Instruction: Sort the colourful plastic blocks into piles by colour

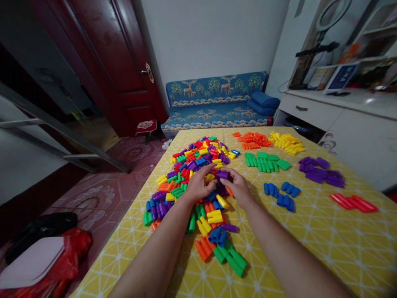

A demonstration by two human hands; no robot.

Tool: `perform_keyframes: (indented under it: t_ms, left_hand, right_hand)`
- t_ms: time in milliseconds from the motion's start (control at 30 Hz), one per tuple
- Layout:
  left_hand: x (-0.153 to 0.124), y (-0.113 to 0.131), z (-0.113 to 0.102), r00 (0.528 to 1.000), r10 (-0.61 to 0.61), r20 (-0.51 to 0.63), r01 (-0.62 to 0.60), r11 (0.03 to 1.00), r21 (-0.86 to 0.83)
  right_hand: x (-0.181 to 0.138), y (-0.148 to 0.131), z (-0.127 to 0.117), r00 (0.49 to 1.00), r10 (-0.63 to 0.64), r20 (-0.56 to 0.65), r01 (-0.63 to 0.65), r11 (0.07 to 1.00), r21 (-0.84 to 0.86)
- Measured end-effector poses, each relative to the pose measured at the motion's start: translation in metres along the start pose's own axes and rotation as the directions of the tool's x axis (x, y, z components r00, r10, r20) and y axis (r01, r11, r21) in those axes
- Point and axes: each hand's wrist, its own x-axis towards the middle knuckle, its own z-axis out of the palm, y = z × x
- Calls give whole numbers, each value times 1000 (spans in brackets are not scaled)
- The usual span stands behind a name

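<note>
- Both forearms reach from the near edge out over the table (310,248), which wears a yellow cloth with white lines, and they converge toward the middle.
- The left hand (198,184) lies palm down over the mixed pile of blocks (189,165), wrist straight. Its fingers (208,169) stretch rightward and curve loosely, with the thumb tucked beneath.
- A yellow piece shows in the hollow of the left hand, but I cannot tell whether the hand grips it.
- The right hand (238,187) faces the left from just beside it, knuckles up and wrist bent slightly inward. Its fingertips are curled in and pinched on a purple block (221,174).
- The purple block sits between the two hands, at the right edge of the pile and just above it. The left fingertips nearly meet it.
- The pile spreads to the left and far side of the hands. Loose orange, green, blue and yellow pieces trail toward the near edge.
- To the right lie sorted groups, well apart from each other: orange blocks (252,140) and yellow blocks (287,142) at the far side, green blocks (266,162) nearer, and purple blocks (319,171) further right.
- Blue blocks (282,192) lie near the right hand, and red blocks (353,203) lie toward the right edge.
- Beyond the table stands a blue sofa (217,99), with a dark red door (124,62) to its left.
</note>
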Motion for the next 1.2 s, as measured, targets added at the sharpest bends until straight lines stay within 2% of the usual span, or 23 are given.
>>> perform_keyframes:
  t_ms: [200,367,500,900,1067,1200]
  left_hand:
    - [2,-2,0,1000,-1,26,0,1000,31]
    - [3,0,1,997,-74,27,73,997,24]
    - [1,5,-2,991,-117,65,118,993,-6]
    - [-1,7,-6,984,-35,174,33,999,13]
    - [-1,1,0,988,-114,106,116,993,-13]
    - [1,-2,5,992,-123,-18,121,989,-90]
  right_hand:
    - [1,1,1,999,-44,15,45,999,-29]
    - [2,4,0,999,33,-21,-34,997,-74]
    - [3,7,-1,999,3,-41,-6,998,-68]
    - [1,2,-2,999,-17,-30,14,995,-94]
    - [4,5,-4,992,-71,-101,59,992,-115]
    - [2,3,-5,942,-241,-235,147,922,-359]
